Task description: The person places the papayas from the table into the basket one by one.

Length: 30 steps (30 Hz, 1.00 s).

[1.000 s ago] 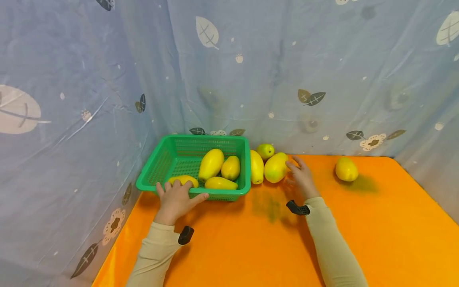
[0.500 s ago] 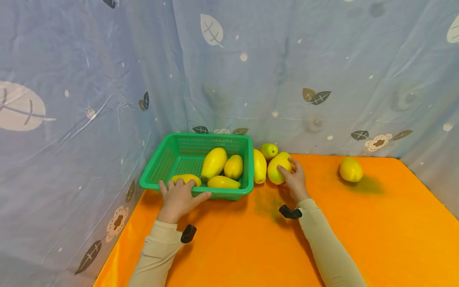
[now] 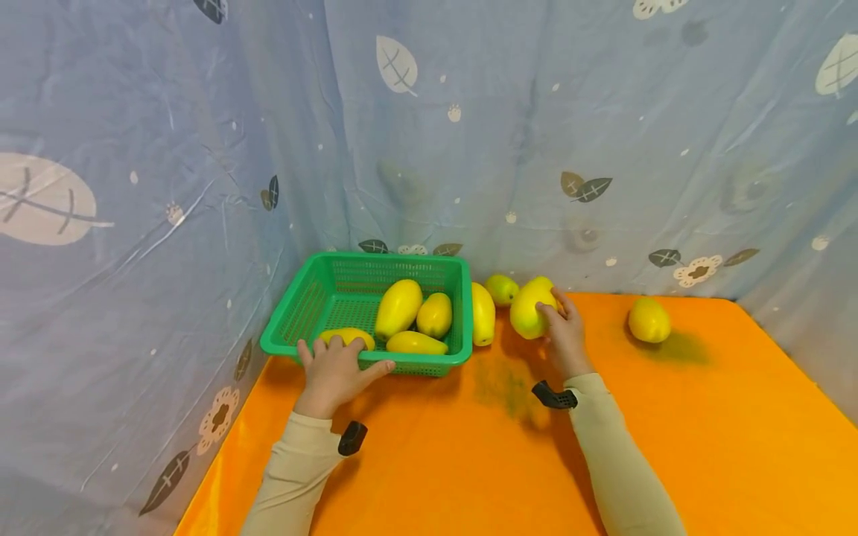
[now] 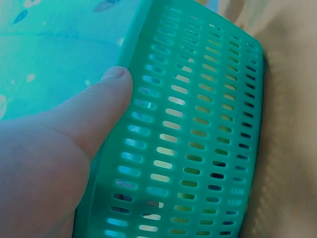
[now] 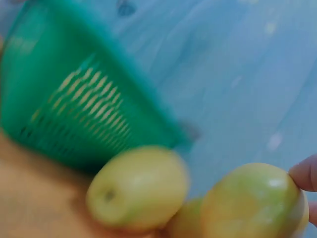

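A green plastic basket (image 3: 295,351) stands at the back left of the orange table. My left hand (image 3: 335,380) grips its front rim, fingers over the edge and thumb along the outside; in the left wrist view the thumb (image 4: 94,109) lies against the rim. Several yellow mangoes, such as a large mango (image 3: 398,309), lie inside. To the right of the basket, my right hand (image 3: 565,331) holds a yellow-green mango (image 3: 529,309) between thumb and fingers, seemingly raised off the table. Two others, a long mango (image 3: 482,314) and a small greenish mango (image 3: 501,290), rest beside the basket.
A lone mango (image 3: 649,320) lies at the back right of the orange table (image 3: 436,461). Blue-grey curtains (image 3: 482,149) with leaf prints hang behind and at both sides. The right wrist view is blurred.
My right hand has closed round the mango and lifted it slightly, away from the long mango beside the basket. The left hand stays at the basket rim.
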### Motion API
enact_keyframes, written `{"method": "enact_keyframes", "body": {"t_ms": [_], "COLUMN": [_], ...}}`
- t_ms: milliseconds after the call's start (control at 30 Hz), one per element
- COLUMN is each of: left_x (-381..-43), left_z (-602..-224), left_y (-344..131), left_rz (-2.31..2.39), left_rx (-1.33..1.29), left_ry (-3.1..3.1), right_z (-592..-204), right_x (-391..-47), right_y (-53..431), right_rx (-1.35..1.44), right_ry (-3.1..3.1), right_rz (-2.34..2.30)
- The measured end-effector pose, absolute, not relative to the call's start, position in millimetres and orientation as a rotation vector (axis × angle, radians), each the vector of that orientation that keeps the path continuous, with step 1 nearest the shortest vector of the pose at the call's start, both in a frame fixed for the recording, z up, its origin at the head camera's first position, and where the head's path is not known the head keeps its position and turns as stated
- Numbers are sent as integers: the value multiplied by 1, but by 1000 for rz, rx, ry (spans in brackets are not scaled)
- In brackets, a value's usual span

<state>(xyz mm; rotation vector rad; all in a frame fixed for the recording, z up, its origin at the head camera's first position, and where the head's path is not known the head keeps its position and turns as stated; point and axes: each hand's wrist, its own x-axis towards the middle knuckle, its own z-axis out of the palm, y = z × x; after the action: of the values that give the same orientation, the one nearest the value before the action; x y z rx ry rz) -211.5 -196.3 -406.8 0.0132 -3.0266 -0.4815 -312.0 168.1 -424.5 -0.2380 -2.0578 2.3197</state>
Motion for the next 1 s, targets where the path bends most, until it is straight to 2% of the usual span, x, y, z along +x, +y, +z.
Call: {"method": "enact_keyframes", "body": {"t_ms": [200, 400, 633, 800, 1000], "left_x": [-213, -213, -211, -211, -213], "left_z": [-406, -405, -408, -410, -406], "left_y": [-196, -197, -193, -190, -195], "left_rz": [-479, -477, -448, -458, -449], "left_rx": [1, 18, 37, 29, 31], "left_ry": [-3034, -3035, -3050, -3046, -3043], "right_z": [-380, -347, -369, -389, -390], "right_x": [-293, -289, -300, -303, -305], "right_y": [150, 85, 19, 7, 2], "right_rx": [-41, 267, 383, 329, 313], "right_ry": [-1984, -2213, -2599, -2661, -2640], "right_rz": [2347, 2237, 2032, 1953, 1952]}}
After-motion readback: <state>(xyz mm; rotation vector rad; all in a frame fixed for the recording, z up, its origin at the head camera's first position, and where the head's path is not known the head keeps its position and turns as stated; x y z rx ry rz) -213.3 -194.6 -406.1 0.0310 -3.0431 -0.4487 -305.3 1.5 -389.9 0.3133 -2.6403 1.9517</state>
